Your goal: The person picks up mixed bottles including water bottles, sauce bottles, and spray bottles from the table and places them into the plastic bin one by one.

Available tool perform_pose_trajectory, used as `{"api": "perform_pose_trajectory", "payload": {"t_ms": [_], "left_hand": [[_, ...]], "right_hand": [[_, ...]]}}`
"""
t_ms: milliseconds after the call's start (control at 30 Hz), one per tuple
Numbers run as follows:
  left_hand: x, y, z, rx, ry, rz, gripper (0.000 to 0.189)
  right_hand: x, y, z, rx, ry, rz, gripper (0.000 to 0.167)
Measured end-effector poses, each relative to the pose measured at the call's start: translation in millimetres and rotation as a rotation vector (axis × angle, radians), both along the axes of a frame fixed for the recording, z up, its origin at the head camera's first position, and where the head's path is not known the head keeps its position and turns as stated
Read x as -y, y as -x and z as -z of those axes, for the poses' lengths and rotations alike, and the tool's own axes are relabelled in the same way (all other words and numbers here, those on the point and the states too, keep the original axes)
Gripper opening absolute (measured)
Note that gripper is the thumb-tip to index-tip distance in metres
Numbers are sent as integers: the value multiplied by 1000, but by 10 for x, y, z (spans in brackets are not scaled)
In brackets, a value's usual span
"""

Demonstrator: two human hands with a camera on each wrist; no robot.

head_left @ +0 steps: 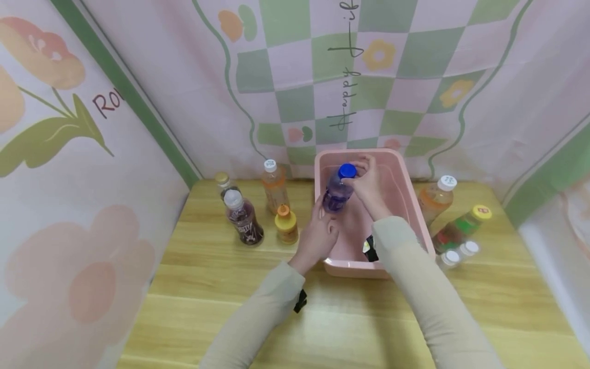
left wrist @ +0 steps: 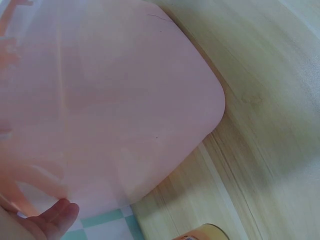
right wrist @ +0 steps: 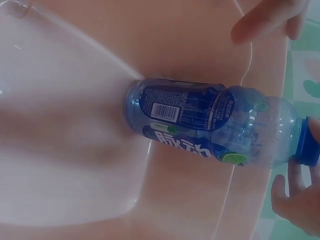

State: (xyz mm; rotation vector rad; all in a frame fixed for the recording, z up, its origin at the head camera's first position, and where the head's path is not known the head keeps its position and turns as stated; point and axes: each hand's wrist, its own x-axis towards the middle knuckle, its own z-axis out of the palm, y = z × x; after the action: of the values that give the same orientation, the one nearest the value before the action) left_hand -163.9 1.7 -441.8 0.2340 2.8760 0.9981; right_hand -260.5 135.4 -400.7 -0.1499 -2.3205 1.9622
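Observation:
A clear bottle (right wrist: 195,120) with a blue cap and blue label is over the inside of the pink basin (head_left: 355,265), near its left wall in the head view. My right hand (head_left: 366,182) holds it at the blue cap, and its fingers (right wrist: 295,200) show at the cap in the right wrist view. My left hand (head_left: 317,238) grips the basin's left rim, just below the bottle. One fingertip (left wrist: 65,215) shows at the basin's edge in the left wrist view. Whether the bottle's base touches the basin cannot be made out.
Left of the basin stand a dark drink bottle (head_left: 244,220), a yellow squeeze bottle (head_left: 287,228), an orange drink bottle (head_left: 275,189) and a gold-capped jar (head_left: 223,179). To the right are another orange bottle (head_left: 435,200), a yellow-capped bottle (head_left: 461,228) and two small white-capped bottles (head_left: 449,259).

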Motion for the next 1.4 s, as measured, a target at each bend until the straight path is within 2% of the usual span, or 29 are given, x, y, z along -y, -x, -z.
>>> {"api": "perform_pose_trajectory", "payload": {"t_ms": [200, 433, 533, 733, 900, 1133, 1400], "left_hand": [[-4, -3, 0, 6, 3, 4, 37], [-4, -4, 2, 3, 4, 5, 36], [-6, -7, 14, 7, -5, 1, 37], [-21, -10, 42, 16, -18, -12, 37], [-23, -11, 33, 9, -19, -18, 34], [-23, -8, 16, 25, -28, -25, 35], [-28, -6, 21, 28, -34, -26, 34]], "right_hand": [[-47, -13, 7, 1, 16, -58, 89], [-73, 4, -56, 36, -67, -183, 86], [-62, -2, -77, 53, -59, -212, 89], [-89, -3, -73, 78, -58, -192, 93], [-165, -18, -106, 88, -42, -150, 88], [-290, -103, -266, 106, -4, -156, 84], [-456, -306, -492, 107, 28, -204, 86]]}}
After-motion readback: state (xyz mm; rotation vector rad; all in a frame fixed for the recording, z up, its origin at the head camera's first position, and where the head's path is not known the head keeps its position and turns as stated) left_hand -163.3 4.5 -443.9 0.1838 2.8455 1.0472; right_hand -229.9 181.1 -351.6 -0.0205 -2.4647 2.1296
